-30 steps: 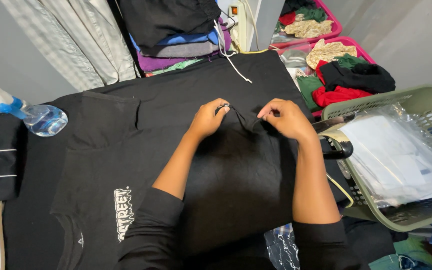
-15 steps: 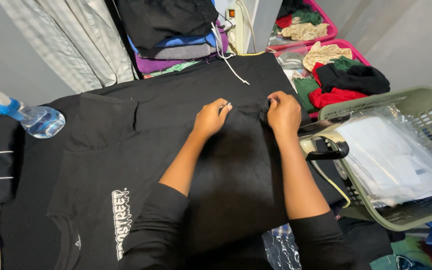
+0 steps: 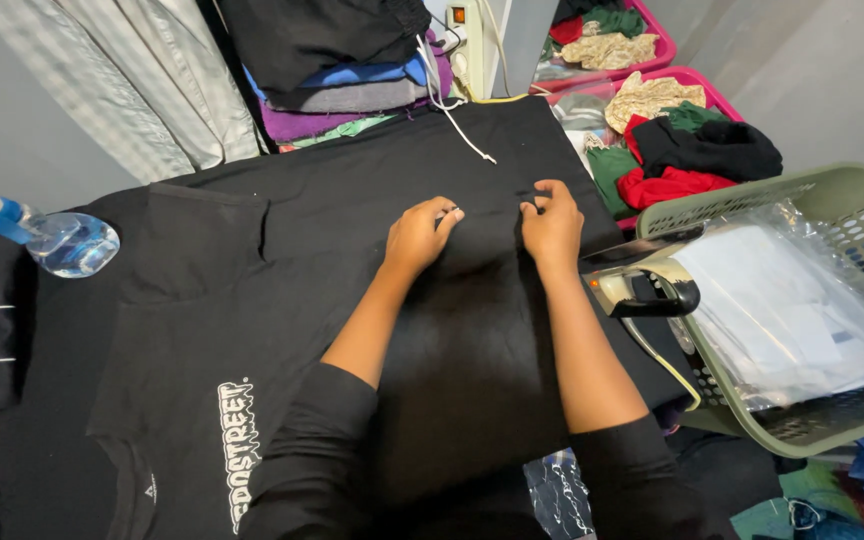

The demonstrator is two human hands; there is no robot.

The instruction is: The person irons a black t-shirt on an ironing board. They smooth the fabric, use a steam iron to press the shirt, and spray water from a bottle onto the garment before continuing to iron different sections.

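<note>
both hands down on the black t-shirt (image 3: 252,300): left hand (image 3: 417,235) and right hand (image 3: 552,225) pinching its hem, clothes iron (image 3: 642,290) just beside.

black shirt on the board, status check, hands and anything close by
Left hand and right hand both pinching the black shirt near its far edge. Shirt flat. Iron beside right forearm, white cord just beyond.

- The iron (image 3: 642,290) at three o'clock is partly hidden by the right forearm.
- The laundry basket (image 3: 752,200) and spray bottle (image 3: 42,235) are cut off by edges.
</note>
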